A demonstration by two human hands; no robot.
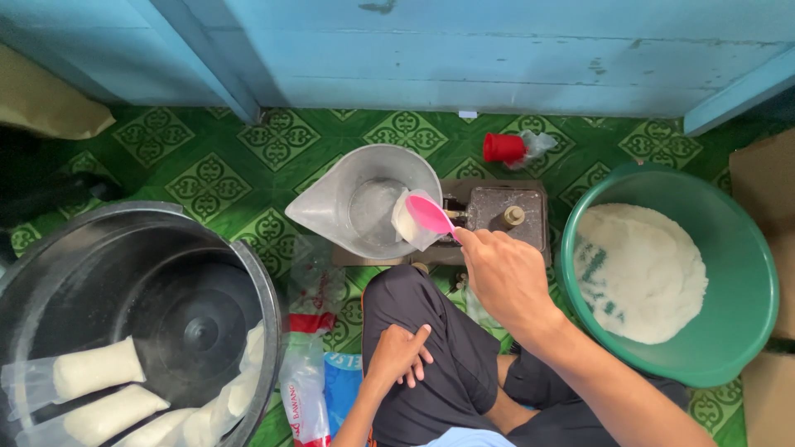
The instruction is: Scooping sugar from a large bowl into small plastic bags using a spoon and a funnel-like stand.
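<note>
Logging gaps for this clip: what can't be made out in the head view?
- Scale: its dial or face is not visible; the right hand and pink scoop cover its left part.
- Black tub: cut off by the left and bottom edges, so the number of filled bags is unclear.
- Green basin: depth of the white grains is hidden.

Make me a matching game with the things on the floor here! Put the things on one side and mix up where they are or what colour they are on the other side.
Things:
1. scoop
2. green basin
3. black tub
4. left hand

Descriptions:
A. holds filled clear bags
B. resting on the knee
C. pink, held in the right hand
D. holds a heap of white grains

Pairs: 1-C, 2-D, 3-A, 4-B
</note>
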